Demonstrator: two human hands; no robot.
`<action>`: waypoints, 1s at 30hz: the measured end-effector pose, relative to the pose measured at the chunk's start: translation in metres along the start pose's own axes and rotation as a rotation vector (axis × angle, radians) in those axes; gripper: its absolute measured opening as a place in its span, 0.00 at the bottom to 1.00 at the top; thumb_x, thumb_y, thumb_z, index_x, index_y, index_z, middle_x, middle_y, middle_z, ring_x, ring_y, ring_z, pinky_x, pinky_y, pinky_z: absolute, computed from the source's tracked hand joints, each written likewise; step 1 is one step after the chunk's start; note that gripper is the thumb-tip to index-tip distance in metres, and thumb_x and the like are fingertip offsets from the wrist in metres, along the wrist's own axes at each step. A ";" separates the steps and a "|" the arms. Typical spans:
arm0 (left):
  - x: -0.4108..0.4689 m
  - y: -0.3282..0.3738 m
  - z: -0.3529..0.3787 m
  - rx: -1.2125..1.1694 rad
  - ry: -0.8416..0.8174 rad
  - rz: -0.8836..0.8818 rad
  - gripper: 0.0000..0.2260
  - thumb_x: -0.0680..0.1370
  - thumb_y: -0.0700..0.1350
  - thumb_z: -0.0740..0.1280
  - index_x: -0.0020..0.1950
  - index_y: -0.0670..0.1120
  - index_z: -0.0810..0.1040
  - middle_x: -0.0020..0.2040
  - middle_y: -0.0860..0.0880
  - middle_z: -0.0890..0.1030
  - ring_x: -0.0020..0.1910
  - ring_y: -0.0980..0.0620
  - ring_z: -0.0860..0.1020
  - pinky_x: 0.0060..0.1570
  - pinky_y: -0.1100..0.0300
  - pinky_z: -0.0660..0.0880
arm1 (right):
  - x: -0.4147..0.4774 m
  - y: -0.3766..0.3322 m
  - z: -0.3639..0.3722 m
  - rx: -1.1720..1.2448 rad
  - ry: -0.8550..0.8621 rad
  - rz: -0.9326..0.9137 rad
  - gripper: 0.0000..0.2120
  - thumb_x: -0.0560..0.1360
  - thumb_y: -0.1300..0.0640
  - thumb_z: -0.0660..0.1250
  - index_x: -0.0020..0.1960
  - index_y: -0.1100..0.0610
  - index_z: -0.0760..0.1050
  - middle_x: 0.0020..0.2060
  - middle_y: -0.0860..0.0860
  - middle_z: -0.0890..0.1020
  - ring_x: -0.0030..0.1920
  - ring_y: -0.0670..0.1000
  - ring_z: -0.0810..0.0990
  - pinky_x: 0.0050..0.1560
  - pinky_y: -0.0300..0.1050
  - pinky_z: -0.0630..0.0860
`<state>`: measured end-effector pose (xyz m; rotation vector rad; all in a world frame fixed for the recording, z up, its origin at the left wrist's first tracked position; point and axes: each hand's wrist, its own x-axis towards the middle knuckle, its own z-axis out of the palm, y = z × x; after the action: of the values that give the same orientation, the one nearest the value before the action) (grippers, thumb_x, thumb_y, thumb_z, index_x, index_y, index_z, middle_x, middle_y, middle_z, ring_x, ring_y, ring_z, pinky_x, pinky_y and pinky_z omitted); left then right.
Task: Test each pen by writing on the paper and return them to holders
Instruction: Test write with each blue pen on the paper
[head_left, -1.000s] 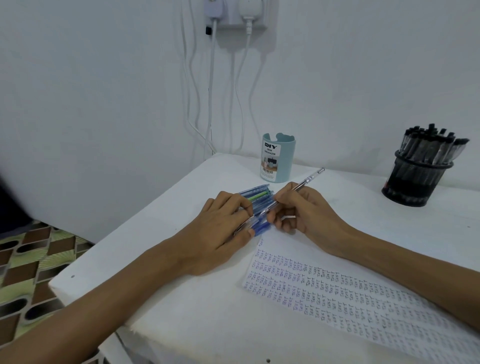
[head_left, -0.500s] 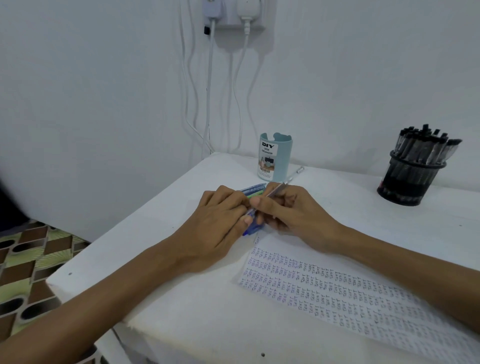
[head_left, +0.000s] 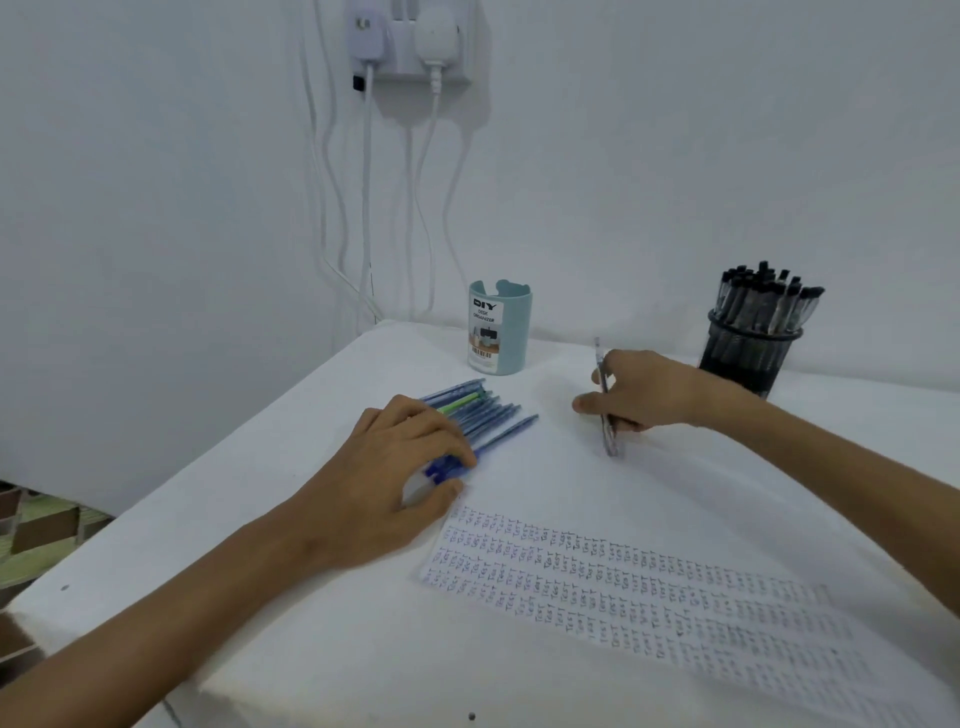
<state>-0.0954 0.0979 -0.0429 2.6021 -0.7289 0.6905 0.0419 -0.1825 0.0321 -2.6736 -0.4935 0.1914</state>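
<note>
Just past the top rows of writing on the paper (head_left: 623, 577), pinches a clear pen (head_left: 604, 395) in the curled fingers of the right hand (head_left: 654, 389), tip down. By the paper's far left corner, holds a pile of blue pens (head_left: 493, 415) under the bent fingers of the left hand (head_left: 395, 467). Farther back from the paper, shows a blue cup (head_left: 500, 332) and a black pot (head_left: 748, 353) full of dark pens.

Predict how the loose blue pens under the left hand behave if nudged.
Probably roll: the blue pens are round barrels lying side by side on the flat table. Likely light and stiff; the left hand holds the whole bunch by one end. Some seem stacked, so the pile may spread.
</note>
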 end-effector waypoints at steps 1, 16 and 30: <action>0.000 -0.001 0.000 -0.005 -0.001 0.000 0.09 0.80 0.55 0.64 0.60 0.59 0.79 0.59 0.66 0.77 0.65 0.58 0.70 0.59 0.62 0.65 | 0.004 0.009 -0.006 -0.133 -0.002 0.012 0.22 0.78 0.44 0.69 0.59 0.62 0.75 0.43 0.54 0.84 0.38 0.50 0.79 0.39 0.42 0.75; 0.002 0.004 -0.003 0.024 0.064 0.015 0.06 0.78 0.56 0.68 0.53 0.59 0.81 0.51 0.66 0.80 0.57 0.62 0.74 0.56 0.60 0.68 | 0.011 0.030 -0.018 -0.563 0.089 0.090 0.24 0.81 0.41 0.62 0.65 0.60 0.74 0.59 0.57 0.77 0.57 0.58 0.78 0.50 0.47 0.75; 0.003 0.019 -0.009 -0.108 0.279 -0.046 0.09 0.75 0.40 0.76 0.52 0.46 0.79 0.47 0.56 0.82 0.47 0.64 0.78 0.48 0.76 0.72 | -0.026 -0.037 0.043 -0.429 0.141 -0.860 0.19 0.78 0.37 0.60 0.58 0.49 0.76 0.53 0.44 0.77 0.54 0.46 0.73 0.51 0.44 0.75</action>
<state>-0.1072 0.0850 -0.0304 2.3538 -0.6005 0.9480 -0.0031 -0.1443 0.0103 -2.5446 -1.7109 -0.3903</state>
